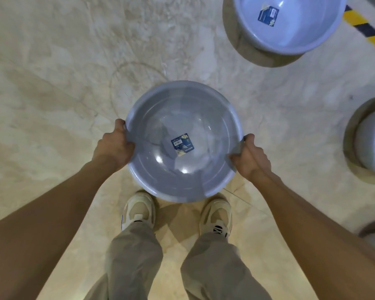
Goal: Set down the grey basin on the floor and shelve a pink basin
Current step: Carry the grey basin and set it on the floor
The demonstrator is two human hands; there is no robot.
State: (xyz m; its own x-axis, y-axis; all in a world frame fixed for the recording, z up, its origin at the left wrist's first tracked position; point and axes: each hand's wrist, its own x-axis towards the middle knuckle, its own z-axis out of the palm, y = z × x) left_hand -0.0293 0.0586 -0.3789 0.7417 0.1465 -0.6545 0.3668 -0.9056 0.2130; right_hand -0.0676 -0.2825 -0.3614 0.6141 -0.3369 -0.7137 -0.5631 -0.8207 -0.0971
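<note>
Two hands, left hand [115,146] and right hand [250,158], fingers clamped on grey basin [183,118] rim

light: warm, moderately bright, from overhead | glare: two white spots inside the grey basin [183,141] | shadows: soft, on the floor [52,83] around the far-right basins | edges: wide-angle bending, right side blurred

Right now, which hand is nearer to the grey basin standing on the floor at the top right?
Right. The right hand grips the held basin's right rim, on the side toward the floor basin; the left hand grips the opposite rim, farther away.
</note>
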